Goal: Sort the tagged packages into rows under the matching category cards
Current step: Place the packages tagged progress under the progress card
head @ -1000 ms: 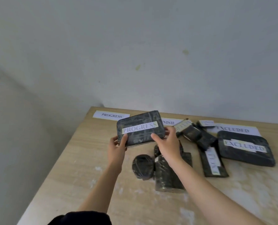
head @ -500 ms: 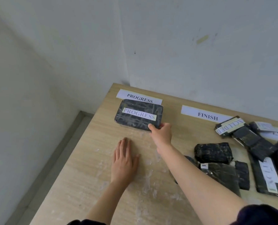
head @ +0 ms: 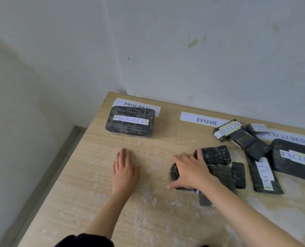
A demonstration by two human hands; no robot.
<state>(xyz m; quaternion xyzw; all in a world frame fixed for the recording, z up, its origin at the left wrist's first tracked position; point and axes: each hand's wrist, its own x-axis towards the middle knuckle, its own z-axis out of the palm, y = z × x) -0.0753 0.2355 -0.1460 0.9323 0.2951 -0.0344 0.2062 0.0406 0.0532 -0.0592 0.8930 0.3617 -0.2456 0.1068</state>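
A black wrapped package tagged PROGRESS lies flat just under the PROGRESS card, overlapping its lower edge. My left hand rests palm down on the table in front of it, holding nothing. My right hand lies with fingers spread over a heap of untagged-side-up black packages, covering a round one and touching a blocky one. Farther back lie the FINISH card and the EXCLUDED card.
Several black packages tagged EXCLUDED lie at the right, including a large one and a long one. The wooden table stands in a room corner; its left edge drops to the floor. White smears mark its top.
Both hands carried the PROGRESS package to its card and set it down. The left hand then settled flat on the table, and the right hand let go and moved right onto the heap.
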